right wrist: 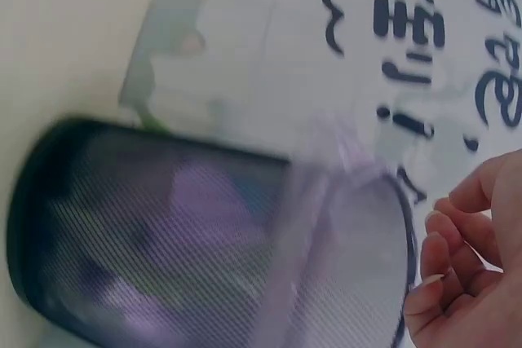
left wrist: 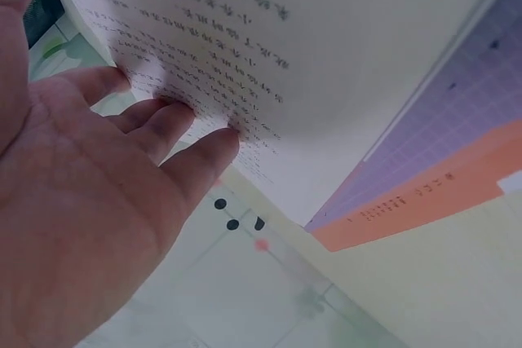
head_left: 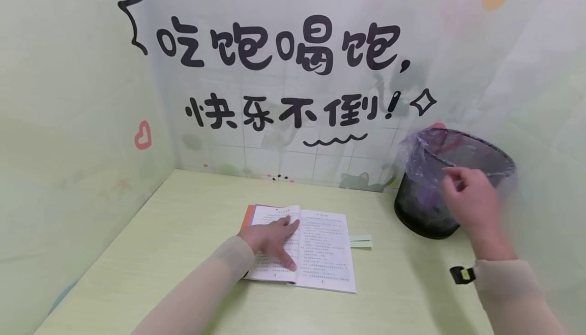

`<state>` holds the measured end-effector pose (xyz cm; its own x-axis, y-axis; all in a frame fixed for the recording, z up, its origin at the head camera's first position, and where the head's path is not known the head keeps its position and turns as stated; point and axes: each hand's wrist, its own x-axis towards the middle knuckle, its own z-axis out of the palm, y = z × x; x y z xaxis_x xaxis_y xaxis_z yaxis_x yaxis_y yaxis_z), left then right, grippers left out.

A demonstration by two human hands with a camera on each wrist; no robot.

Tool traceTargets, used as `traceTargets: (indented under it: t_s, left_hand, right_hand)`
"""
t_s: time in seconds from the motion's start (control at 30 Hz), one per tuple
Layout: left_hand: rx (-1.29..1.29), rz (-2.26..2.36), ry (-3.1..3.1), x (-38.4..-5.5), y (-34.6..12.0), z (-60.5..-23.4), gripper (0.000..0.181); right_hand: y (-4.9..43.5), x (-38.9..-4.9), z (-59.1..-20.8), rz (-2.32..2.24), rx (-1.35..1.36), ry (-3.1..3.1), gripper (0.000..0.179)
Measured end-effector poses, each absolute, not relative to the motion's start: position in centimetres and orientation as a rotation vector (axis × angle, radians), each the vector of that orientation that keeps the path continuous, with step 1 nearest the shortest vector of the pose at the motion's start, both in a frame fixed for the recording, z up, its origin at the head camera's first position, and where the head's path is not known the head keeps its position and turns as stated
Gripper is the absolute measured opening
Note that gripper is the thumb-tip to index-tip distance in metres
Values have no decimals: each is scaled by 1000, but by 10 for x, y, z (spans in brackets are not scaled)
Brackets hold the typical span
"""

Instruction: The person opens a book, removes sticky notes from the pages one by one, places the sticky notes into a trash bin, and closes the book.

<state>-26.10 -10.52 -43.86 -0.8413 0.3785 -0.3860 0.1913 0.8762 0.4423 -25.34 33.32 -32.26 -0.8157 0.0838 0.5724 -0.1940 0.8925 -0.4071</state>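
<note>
Book [head_left: 316, 248] lay open, bin [head_left: 426, 200] at two o'clock.
Left hand [head_left: 271, 239] spread, likely keeping it flat; right hand [head_left: 473, 198] curled, seemingly empty.

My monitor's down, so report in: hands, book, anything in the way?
Left hand spread on the open book. Right hand curled near the bin, nothing visible in it. Left hand blocks part of the left page.

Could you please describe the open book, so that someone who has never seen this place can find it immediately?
On the pale table, look left of the black mesh bin. The open book lies under the left hand, with orange and purple at its far left corner. Its white printed pages set it apart from the bin and the pale green strips at its right.
</note>
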Motion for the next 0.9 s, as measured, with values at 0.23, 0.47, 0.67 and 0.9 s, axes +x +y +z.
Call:
traceTargets:
  t_s: [0.23, 0.47, 0.67, 0.9]
  left_hand:
    - [415, 516, 2587, -262, -101, -437, 129]
    - [371, 448, 2618, -264, -96, -432, 129]
    - [360, 442, 2620, -262, -93, -431, 129]
    - [395, 434, 2621, -262, -93, -432, 132]
  right_hand:
    - [276, -244, -384, 694, 278, -2600, 27]
    - [228, -242, -441, 690, 259, -2879, 32]
    - [203, -248, -472, 612, 203, -3009, 43]
    - [190, -255, -480, 596, 161, -3125, 56]
